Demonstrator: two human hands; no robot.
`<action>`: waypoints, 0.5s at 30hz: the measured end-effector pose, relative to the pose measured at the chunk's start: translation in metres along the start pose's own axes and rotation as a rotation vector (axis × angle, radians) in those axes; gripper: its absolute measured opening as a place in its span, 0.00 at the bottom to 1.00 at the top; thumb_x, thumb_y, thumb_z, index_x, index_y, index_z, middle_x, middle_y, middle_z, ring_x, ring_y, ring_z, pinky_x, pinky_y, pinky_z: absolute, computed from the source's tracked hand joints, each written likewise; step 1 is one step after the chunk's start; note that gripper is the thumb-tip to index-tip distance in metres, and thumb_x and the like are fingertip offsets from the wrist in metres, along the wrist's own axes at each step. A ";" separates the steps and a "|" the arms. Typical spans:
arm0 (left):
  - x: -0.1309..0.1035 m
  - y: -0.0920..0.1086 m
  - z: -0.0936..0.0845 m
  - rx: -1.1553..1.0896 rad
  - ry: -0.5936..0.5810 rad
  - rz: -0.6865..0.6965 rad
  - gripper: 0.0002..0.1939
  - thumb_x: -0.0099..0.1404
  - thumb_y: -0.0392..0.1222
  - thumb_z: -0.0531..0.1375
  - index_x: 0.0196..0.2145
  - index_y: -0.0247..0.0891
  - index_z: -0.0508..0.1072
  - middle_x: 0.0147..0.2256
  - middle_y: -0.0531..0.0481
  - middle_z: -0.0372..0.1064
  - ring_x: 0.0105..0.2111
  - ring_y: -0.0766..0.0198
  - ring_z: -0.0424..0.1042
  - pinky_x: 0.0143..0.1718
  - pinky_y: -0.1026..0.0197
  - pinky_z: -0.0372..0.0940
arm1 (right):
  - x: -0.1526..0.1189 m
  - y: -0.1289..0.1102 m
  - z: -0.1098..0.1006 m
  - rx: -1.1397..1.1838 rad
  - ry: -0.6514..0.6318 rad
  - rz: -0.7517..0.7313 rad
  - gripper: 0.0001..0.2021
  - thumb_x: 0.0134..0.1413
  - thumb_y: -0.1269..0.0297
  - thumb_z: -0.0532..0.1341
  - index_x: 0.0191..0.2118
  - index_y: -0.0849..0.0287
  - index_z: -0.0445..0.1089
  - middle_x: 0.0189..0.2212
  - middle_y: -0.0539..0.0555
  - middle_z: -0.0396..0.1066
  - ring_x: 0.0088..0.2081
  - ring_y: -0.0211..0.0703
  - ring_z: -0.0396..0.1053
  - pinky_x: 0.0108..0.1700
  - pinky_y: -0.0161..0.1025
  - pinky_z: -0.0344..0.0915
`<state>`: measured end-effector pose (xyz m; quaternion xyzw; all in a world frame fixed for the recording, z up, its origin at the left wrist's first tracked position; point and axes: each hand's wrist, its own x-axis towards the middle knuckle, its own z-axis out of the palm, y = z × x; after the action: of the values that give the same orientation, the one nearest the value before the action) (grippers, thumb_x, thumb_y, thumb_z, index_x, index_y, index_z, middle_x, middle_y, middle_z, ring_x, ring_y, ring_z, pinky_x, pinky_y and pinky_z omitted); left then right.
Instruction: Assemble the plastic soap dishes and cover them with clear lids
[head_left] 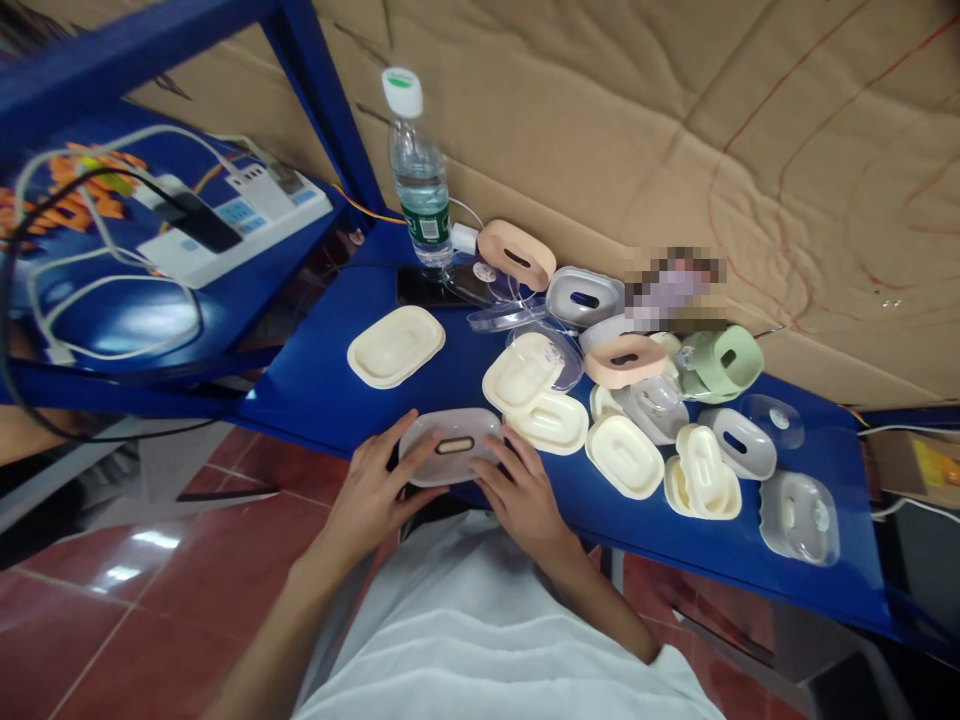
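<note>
We see a grey slotted lid (452, 446) at lower centre, on the blue counter (330, 390), grasped between left hand (373, 492) and right hand (525, 497), each grip clasping one end.

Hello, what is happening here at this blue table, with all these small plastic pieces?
A person holds a grey oval lid with a slot in its top at the near edge of the blue table, left hand and right hand on either side of it. Behind it lie cream trays, pink, grey and green lids and clear covers in a loose pile. A water bottle stands upright by the cardboard wall.
</note>
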<state>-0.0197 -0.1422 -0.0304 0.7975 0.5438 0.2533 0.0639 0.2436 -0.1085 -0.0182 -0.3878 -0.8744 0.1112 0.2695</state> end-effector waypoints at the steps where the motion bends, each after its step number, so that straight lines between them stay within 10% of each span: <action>1: 0.000 -0.001 0.000 -0.002 -0.002 0.015 0.35 0.73 0.47 0.67 0.73 0.48 0.63 0.74 0.30 0.55 0.67 0.36 0.67 0.62 0.39 0.68 | -0.002 0.000 0.000 -0.011 0.019 -0.003 0.13 0.71 0.71 0.64 0.56 0.52 0.79 0.62 0.55 0.76 0.72 0.54 0.62 0.71 0.54 0.68; 10: -0.005 -0.005 -0.004 -0.105 -0.074 -0.019 0.31 0.77 0.53 0.61 0.74 0.51 0.63 0.77 0.34 0.50 0.71 0.37 0.63 0.66 0.36 0.66 | -0.006 -0.002 -0.001 -0.054 -0.031 -0.003 0.19 0.71 0.71 0.63 0.63 0.49 0.76 0.66 0.57 0.73 0.73 0.56 0.61 0.71 0.58 0.67; 15: 0.027 -0.032 -0.011 -0.119 0.158 -0.243 0.31 0.78 0.55 0.57 0.73 0.44 0.62 0.74 0.34 0.57 0.74 0.41 0.59 0.72 0.36 0.57 | -0.006 -0.008 -0.001 -0.149 -0.069 0.038 0.26 0.75 0.68 0.59 0.73 0.50 0.65 0.74 0.61 0.60 0.75 0.60 0.56 0.72 0.64 0.63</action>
<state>-0.0439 -0.1068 -0.0241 0.6983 0.6237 0.3373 0.0983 0.2424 -0.1181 -0.0164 -0.4192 -0.8815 0.0641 0.2075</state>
